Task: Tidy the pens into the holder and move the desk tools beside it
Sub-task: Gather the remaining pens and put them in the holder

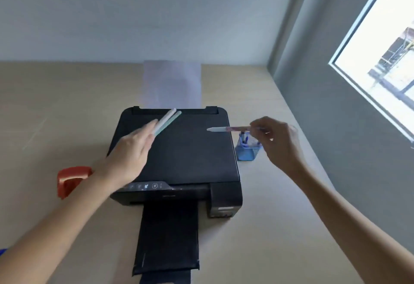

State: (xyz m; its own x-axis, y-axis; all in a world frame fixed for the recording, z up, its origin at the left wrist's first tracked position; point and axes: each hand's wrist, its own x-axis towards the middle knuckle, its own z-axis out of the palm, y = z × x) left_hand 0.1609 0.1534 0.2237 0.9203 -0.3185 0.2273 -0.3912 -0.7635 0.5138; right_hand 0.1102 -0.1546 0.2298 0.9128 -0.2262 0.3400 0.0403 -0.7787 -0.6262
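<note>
We are loading pens: our right hand (276, 140) pinches one pen (226, 129) above the blue holder (246, 152); our left hand (132, 147) clasps two pens (167, 122). Next, tip it upright into the holder.

White pen (167, 118) and mint-green pen (171, 122); black printer (190, 156); translucent blue holder (247, 152); orange-red tool (71, 180); pale beige desk (56, 104)

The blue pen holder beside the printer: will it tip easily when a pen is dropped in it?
The blue pen holder looks small and made of thin see-through plastic, so it is probably light and may slide or tip if knocked. It seems squarish with a flat base, which should help. The pen in the right hand is long compared with it, so lowering it in gently seems wiser.
</note>
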